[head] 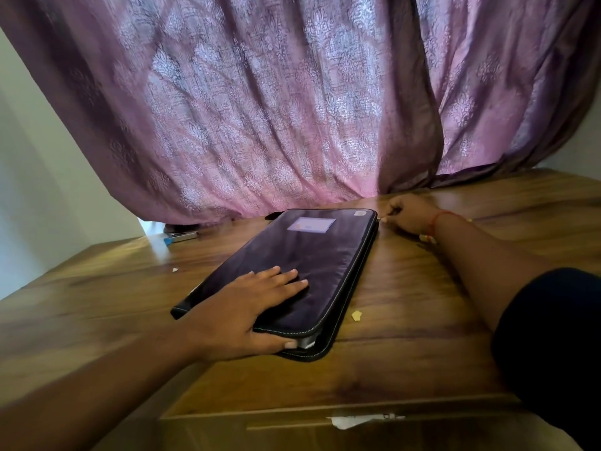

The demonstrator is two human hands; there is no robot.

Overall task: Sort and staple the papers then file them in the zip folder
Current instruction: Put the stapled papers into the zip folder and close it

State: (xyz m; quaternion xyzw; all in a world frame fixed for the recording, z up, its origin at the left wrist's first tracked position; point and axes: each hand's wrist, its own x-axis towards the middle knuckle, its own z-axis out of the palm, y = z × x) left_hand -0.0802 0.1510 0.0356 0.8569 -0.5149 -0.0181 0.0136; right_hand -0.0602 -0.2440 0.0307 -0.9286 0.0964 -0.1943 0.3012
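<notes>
A purple curtain [260, 102] fills the upper two-thirds of the frame, its hem brushing the far edge of the wood table [406, 353] that spans the bottom. Pale wall [35, 177] shows at far left.

The dark zip folder [292, 255] lies flat at center frame, closed, running diagonally from lower left-center up toward center-right, w/ a pale label [311, 224] near its far end. The near corner gapes a bit (something light shows inside, can't tell what).

Left hand [250, 307] at lower center rests on the folder's near end, fingers spread flat on the cover, thumb tucked under the near edge. Right hand [410, 213] sits at center-right, just beside the folder's far right corner, fingers curled and pinching a small zip pull [381, 219] there. A red thread [437, 219] circles that wrist; a dark sleeve [553, 346] fills the lower right.

At left-center, near the curtain hem, a stapler [182, 236] w/ a blue end lies on the table, well apart from the folder. Small scraps: a yellow one [356, 315] just right of the folder, a white one [175, 269] at left, a white torn bit [361, 420] on the table's front edge.
</notes>
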